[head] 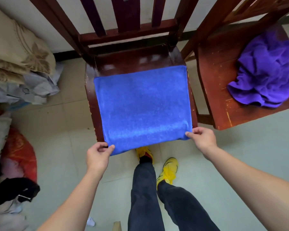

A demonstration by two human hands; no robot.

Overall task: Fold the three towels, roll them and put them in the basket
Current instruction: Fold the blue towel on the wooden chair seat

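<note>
A blue towel [143, 107] lies flat on the seat of a dark wooden chair [137, 60], its near edge hanging just past the seat's front. My left hand [98, 155] pinches the near left corner of the towel. My right hand [201, 138] pinches the near right corner. A purple towel [265, 74] lies crumpled in a heap on the seat of a second wooden chair [213, 77] to the right. No basket is in view.
Folded beige bedding [17, 47] and loose clothes [32, 87] pile up at the left. A red bundle [22, 154] and dark clothing [12, 189] lie on the floor at lower left. My legs and yellow shoes [168, 170] stand in front of the chair.
</note>
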